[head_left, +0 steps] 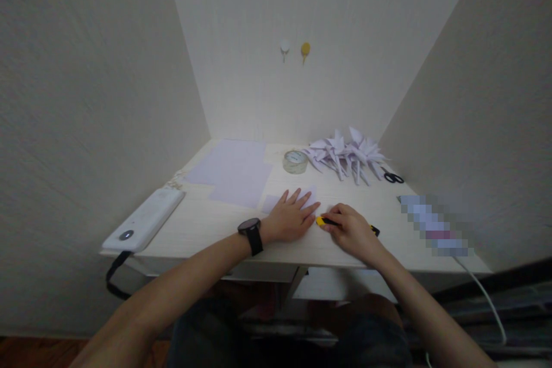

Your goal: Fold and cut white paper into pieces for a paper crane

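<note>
My left hand (291,217) lies flat with fingers spread on a small pale sheet of paper (308,195) near the front of the white desk (207,224). A black watch (251,234) is on that wrist. My right hand (351,230) grips a yellow and black utility knife (321,221), its yellow tip down on the desk just right of my left fingertips. The knife's black end (375,230) sticks out behind the hand.
Larger pale sheets (235,172) lie at the back left, a tape roll (295,161) at the back middle, a heap of folded paper shapes (347,155) and black scissors (392,177) at the back right. A white device (144,219) rests at the left edge; a white cable (485,293) hangs right.
</note>
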{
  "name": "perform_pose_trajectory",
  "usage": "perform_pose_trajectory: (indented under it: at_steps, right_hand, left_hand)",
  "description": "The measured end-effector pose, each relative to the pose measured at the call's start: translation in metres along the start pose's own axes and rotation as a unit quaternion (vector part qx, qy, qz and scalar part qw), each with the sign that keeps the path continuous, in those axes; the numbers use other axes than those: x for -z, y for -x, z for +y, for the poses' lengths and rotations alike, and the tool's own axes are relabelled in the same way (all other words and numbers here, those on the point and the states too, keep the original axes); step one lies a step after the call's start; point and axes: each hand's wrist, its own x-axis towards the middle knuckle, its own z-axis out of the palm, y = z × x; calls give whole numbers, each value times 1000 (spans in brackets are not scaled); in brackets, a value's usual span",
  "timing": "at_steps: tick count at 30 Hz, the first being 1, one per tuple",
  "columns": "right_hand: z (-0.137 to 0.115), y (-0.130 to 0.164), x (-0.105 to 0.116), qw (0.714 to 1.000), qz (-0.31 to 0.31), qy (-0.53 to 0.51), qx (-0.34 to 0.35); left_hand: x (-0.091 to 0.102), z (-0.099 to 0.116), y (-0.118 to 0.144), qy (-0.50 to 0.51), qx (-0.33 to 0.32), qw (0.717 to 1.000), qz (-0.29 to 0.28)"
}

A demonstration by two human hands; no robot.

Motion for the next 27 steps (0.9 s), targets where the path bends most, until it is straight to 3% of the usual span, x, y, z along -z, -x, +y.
perform_pose_trajectory:
  at_steps: [18,27]
  right_hand:
    - [10,1,-4,999,4,-32,12]
    - [8,6,-7,1000,27,-17,1]
  left_hand:
    - [0,0,1,4,0,1000,0]
    - [8,-33,13,4,-22,1000,4]
